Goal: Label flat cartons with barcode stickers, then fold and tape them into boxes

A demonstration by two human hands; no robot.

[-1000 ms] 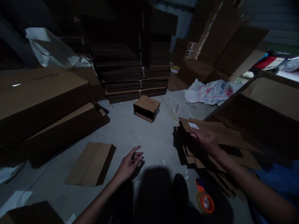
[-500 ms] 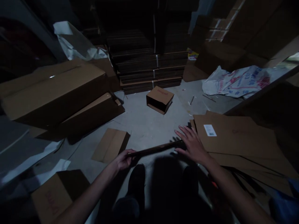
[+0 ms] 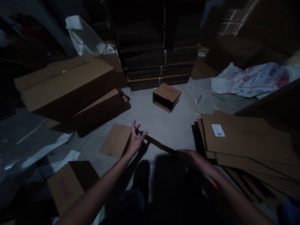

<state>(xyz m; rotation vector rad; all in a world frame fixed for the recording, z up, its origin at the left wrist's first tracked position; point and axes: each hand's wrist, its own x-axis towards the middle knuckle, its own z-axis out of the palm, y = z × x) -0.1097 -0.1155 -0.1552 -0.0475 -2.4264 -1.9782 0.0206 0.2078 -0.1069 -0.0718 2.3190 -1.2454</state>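
A flat piece of cardboard [image 3: 161, 145] is seen nearly edge-on above the floor, slanting down from left to right. My right hand [image 3: 192, 158] is closed round its right end, the fingers mostly hidden from above. At the left end, my left hand [image 3: 136, 140] is open, with fingers and thumb spread beside the cardboard's edge; whether it touches is hard to tell. Just behind my left hand lies a closed cardboard box [image 3: 114, 140]. To the right of my right hand are stacked flat cardboard sheets [image 3: 243, 137], the top one with a white label [image 3: 218, 130].
A small open-ended box [image 3: 167, 95] with red print stands on the floor ahead. Bundled flat cardboard [image 3: 145, 70] is piled behind it. Large boxes [image 3: 70, 81] lie at left, a printed box [image 3: 67, 187] at lower left, a white printed sack [image 3: 253, 79] at right.
My left hand has let its grip go, spread its fingers and moved up and right. My right hand has gone from spread to closed on the cardboard and lower; the cardboard's slant has reversed.
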